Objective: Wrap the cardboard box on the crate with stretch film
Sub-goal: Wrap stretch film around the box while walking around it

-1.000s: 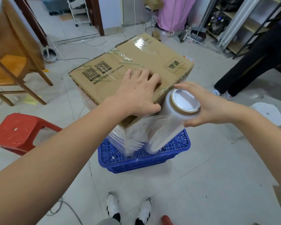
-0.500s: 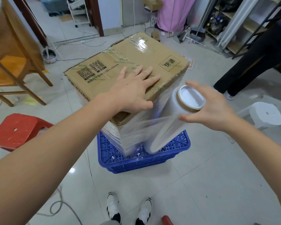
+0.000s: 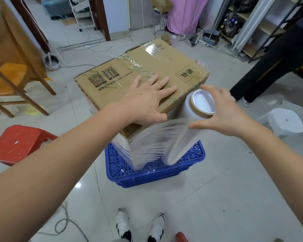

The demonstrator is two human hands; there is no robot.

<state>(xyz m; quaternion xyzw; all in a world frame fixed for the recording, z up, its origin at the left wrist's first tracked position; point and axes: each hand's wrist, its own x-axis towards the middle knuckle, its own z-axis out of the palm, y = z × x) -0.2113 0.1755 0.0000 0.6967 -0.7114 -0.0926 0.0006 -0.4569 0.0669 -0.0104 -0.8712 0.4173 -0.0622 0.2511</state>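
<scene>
Wrapping is in progress: the cardboard box stands on the blue crate, and its near sides are already covered with several layers of clear film. The left hand is laid flat on the box top, fingers straight and spread, so the box is pressed down and nothing is gripped. The roll of film is held at its upper end by the right hand, with the fingers curled over the rim and the thumb underneath. A stretched sheet of film runs from the roll to the near corner of the box. It is judged that the roll must next be carried around the right side while the film is kept tight and the box is held steady; if not, the film may go slack. How firmly the roll is clamped cannot be told, because it looks blurred.

The crate is placed on a pale tiled floor. A red stool is seen to the left, a wooden chair behind it, and another person's dark trousers to the right.
</scene>
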